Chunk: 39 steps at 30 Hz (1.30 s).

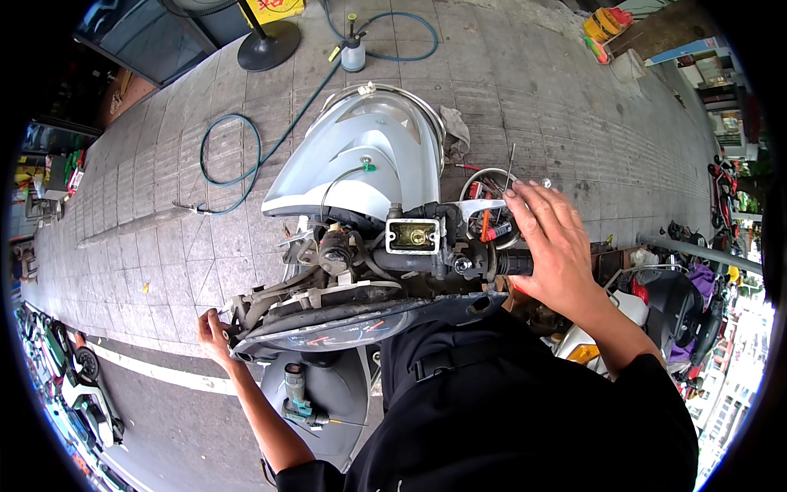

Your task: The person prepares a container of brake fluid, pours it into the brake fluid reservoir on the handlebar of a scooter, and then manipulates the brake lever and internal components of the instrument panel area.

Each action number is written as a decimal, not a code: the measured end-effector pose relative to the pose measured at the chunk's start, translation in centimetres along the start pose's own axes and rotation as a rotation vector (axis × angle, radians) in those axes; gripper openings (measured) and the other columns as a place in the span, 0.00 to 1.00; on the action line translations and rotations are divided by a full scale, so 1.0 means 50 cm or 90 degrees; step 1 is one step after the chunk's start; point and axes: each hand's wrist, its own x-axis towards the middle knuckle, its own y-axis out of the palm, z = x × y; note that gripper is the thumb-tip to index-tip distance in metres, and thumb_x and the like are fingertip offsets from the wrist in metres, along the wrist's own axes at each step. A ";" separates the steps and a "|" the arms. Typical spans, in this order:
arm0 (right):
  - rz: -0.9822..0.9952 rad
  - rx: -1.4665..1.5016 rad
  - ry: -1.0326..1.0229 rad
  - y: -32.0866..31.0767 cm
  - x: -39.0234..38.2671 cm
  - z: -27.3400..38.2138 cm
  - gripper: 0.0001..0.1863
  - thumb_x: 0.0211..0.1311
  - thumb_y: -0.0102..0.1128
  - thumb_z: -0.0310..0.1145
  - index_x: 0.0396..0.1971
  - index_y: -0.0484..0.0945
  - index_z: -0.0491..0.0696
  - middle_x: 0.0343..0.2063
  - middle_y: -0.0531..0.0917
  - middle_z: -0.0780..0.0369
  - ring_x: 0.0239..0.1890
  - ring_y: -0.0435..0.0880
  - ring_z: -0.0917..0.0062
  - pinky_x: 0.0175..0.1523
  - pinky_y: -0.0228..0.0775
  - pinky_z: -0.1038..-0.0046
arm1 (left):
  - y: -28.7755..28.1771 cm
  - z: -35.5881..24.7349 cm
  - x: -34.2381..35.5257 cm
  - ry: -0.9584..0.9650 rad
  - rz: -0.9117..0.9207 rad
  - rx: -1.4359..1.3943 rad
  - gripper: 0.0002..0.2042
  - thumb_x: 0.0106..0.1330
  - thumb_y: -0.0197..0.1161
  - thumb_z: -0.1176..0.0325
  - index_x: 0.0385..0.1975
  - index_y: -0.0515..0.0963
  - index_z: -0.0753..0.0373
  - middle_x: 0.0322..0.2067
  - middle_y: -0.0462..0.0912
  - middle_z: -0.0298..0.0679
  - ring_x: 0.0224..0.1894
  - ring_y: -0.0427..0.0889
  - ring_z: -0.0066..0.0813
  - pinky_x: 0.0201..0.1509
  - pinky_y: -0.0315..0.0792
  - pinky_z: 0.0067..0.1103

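A scooter's opened front end fills the centre, with its pale front cowl and tilted dashboard. An uncapped brake reservoir with yellowish fluid sits beside the silver brake lever. My right hand is on the right handgrip and lever, long fingers laid over the lever, thumb beneath. My left hand is curled at the far left handlebar end, which it partly hides. A thin hose arches onto the cowl. A cordless drill lies on the seat below. A pot of tools stands behind the lever.
A coiled blue hose, a spray bottle and a fan stand are on the tiled pavement. A rag lies behind the cowl. Parked scooters line the left; more vehicles crowd the right.
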 end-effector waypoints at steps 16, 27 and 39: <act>0.018 -0.011 0.014 0.000 0.001 0.001 0.61 0.22 0.84 0.34 0.67 0.65 0.45 0.59 0.75 0.56 0.64 0.72 0.61 0.72 0.60 0.54 | 0.002 -0.004 -0.001 0.005 -0.001 -0.010 0.18 0.73 0.59 0.53 0.38 0.83 0.64 0.14 0.75 0.31 0.18 0.68 0.17 0.24 0.60 0.22; 0.002 -0.015 -0.011 0.000 -0.002 -0.002 0.52 0.21 0.83 0.33 0.58 0.72 0.46 0.48 0.78 0.59 0.50 0.75 0.61 0.68 0.65 0.55 | 0.002 0.006 0.002 -0.003 -0.008 -0.004 0.19 0.72 0.60 0.51 0.37 0.83 0.64 0.14 0.75 0.32 0.18 0.68 0.17 0.24 0.61 0.23; -0.028 0.007 -0.005 0.003 -0.001 0.001 0.59 0.21 0.83 0.32 0.66 0.67 0.48 0.62 0.71 0.55 0.64 0.70 0.56 0.70 0.62 0.52 | 0.000 0.007 0.005 -0.006 0.004 -0.004 0.18 0.73 0.60 0.51 0.38 0.83 0.63 0.14 0.76 0.32 0.18 0.70 0.18 0.24 0.61 0.23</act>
